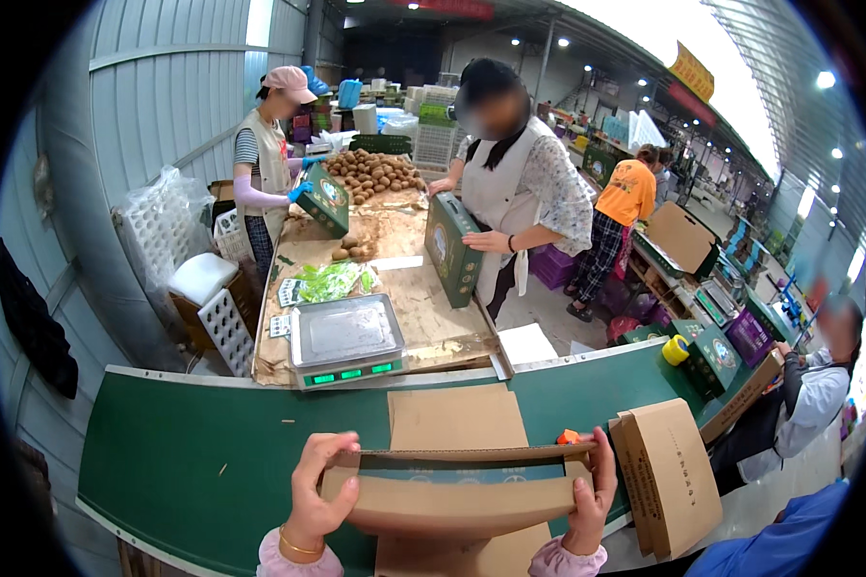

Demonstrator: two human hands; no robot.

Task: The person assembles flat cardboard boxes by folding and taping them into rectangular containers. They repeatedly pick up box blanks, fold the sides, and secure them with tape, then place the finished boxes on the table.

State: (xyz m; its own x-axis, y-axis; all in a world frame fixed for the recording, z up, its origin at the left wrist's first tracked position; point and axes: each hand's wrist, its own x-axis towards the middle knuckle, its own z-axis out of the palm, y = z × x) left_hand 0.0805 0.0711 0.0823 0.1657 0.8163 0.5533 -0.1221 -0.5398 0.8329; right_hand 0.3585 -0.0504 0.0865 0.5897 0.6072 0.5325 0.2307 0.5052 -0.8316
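Observation:
Between my two hands is a brown cardboard carton [462, 508], its long opening facing up. A dark green printed box [462, 471] shows inside it. My left hand [319, 492] grips the carton's left end, thumb on the near side and fingers at the far edge. At the right end my right hand [592, 489] holds it the same way. Flat brown cardboard [457, 415] lies under and beyond the carton on the green belt [183, 452]. A small orange object [570, 438] sits just behind the carton near my right fingers; its kind is unclear.
Flattened cartons [669, 476] stand to my right. Across the belt is a scale [346, 332] on a wooden table with brown round fruit [375, 176]. Two people there handle green boxes [449, 250]. A yellow tape roll [675, 350] and another worker with cardboard [741, 396] are farther right.

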